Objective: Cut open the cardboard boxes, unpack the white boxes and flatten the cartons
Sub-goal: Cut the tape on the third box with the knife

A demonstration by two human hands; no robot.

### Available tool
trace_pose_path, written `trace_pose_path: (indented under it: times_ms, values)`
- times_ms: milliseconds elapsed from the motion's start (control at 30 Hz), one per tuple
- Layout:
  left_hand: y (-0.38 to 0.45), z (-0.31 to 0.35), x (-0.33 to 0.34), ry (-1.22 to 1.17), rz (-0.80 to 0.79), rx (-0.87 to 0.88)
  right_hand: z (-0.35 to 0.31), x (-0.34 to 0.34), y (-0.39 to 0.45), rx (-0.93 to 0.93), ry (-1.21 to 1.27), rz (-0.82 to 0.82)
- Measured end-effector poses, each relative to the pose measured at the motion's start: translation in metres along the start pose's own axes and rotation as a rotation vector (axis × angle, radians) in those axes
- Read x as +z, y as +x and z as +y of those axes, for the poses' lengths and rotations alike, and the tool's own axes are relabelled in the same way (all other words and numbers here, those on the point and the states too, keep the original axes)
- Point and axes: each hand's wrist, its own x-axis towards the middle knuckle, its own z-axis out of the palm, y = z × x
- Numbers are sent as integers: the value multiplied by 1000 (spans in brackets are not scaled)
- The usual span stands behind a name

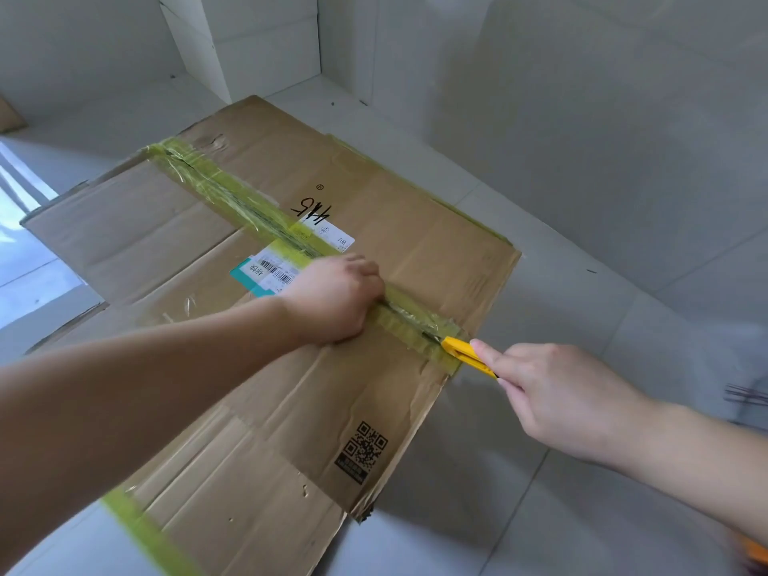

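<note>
Bare floor [582, 513] lies open beside and behind the right grip [552, 392]. Ahead, the left grip [332, 297] sits on the taped seam [249, 205] of the carton [415, 243]. White boxes [249, 43] stand far beyond.

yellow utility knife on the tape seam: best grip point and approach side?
Likely the rear of the yellow utility knife handle, approached from the carton's right edge, as the right hand does. The blade end points into the taped seam, and the left hand presses further up the seam, so only the handle tail is clear.
</note>
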Motion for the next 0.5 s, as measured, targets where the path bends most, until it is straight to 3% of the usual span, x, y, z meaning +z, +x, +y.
trace_pose_path:
  times_ms: [500]
  values:
    - [1,17,7,-61,-1,78,7,-10,-29,80,-54,-85]
